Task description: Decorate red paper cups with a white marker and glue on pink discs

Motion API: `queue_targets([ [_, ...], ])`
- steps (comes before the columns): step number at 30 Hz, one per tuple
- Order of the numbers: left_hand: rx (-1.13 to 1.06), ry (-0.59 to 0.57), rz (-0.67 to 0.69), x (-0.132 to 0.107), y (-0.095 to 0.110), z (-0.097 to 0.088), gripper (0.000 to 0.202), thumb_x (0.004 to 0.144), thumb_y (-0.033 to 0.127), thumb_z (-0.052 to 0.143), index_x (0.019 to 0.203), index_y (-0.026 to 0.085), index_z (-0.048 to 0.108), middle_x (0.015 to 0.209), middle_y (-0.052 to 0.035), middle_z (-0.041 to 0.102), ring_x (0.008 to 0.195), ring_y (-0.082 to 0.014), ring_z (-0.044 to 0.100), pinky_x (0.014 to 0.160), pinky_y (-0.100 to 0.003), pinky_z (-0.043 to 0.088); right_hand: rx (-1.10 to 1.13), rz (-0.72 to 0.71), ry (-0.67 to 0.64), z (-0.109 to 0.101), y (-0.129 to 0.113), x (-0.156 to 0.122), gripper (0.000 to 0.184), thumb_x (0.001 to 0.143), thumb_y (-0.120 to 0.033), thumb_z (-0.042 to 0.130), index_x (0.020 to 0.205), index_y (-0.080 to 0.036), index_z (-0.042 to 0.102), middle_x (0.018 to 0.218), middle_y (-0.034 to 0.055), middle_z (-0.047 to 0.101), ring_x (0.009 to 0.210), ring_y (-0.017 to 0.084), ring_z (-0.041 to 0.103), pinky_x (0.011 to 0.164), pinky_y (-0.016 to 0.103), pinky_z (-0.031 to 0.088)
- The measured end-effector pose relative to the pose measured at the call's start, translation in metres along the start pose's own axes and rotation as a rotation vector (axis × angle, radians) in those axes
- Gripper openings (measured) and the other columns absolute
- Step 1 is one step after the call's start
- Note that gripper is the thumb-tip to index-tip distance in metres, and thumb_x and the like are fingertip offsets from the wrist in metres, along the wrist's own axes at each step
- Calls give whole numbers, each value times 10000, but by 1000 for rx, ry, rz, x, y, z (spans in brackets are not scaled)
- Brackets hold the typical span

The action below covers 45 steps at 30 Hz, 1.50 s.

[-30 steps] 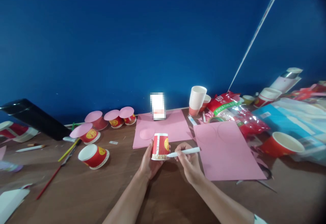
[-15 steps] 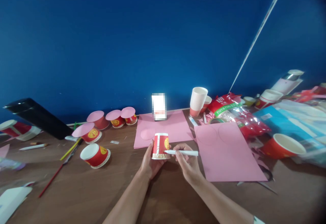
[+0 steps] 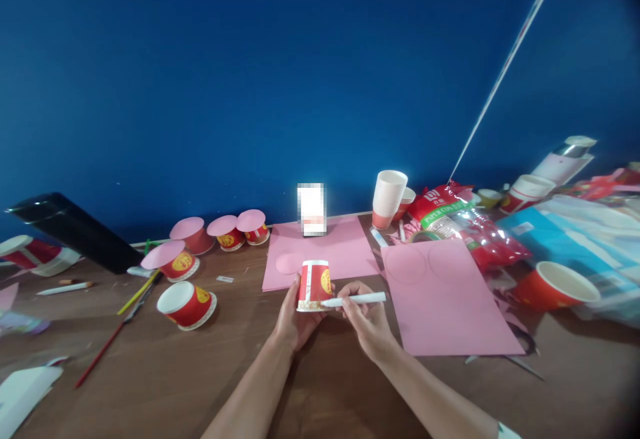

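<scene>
My left hand (image 3: 296, 319) is wrapped round the lower left side of a red and white paper cup (image 3: 313, 283), which is upside down with its rim at the bottom. Between the fingers of my right hand (image 3: 367, 319) is a white marker pen (image 3: 365, 298), lying nearly level. Its tip meets the cup's lower right side, near the rim. Behind the cup lies a pink paper sheet (image 3: 345, 246) with a pink paper disc (image 3: 290, 263) on it. Another pink sheet (image 3: 450, 306) with drawn circles is right of my right hand.
Upturned cups topped with pink discs (image 3: 187, 227) stand at the back left, near a bare upturned cup (image 3: 186, 306). A black bottle (image 3: 75, 229) leans behind them. Stacked cups (image 3: 390, 196), a red cup bag (image 3: 445, 206) and scissors (image 3: 525, 366) are to the right.
The marker's tip has dropped slightly and shifted left along the cup, toward its rim. The cup has turned a little in my left hand.
</scene>
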<state>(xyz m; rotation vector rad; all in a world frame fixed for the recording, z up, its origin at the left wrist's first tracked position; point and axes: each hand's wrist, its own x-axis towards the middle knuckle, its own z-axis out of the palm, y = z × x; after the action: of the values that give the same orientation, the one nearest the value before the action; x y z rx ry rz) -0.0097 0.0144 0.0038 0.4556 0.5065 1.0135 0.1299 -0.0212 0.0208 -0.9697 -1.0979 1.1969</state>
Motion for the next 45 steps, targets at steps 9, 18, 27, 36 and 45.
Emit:
queue_targets([
  [9,-14,4,-5,1,1,1,535,863,515,389,972,53,637,892,-141,693,791,-225,643,768,-347,482,-50,-10,-63,-4,4,-2,192,840,-364,550,782,-182,534,600,-33,476,508,81,388,479,204,319],
  [18,3,17,2,-1,0,1,526,858,521,397,956,62,635,874,-133,694,787,-221,639,772,-338,469,-83,-16,-104,-4,1,-1,182,854,-346,521,781,-179,524,574,-45,432,486,73,334,452,200,265],
  [27,-1,14,13,1,-1,2,502,862,508,400,952,74,635,885,-128,689,798,-219,631,789,-347,458,-135,-35,-114,-5,0,0,177,860,-329,513,777,-175,534,596,-36,449,493,74,339,457,201,277],
  [36,3,22,21,1,-2,2,492,859,501,415,933,72,644,863,-118,690,790,-210,627,823,-347,444,-140,-41,-144,-7,3,0,159,876,-307,494,799,-172,527,579,-48,411,492,69,321,453,200,255],
  [45,16,44,44,1,-1,4,450,842,491,460,919,90,649,856,-102,689,788,-202,627,818,-332,440,-180,-65,-134,-6,-2,-2,147,872,-287,489,791,-171,527,561,-54,390,479,65,298,443,202,239],
])
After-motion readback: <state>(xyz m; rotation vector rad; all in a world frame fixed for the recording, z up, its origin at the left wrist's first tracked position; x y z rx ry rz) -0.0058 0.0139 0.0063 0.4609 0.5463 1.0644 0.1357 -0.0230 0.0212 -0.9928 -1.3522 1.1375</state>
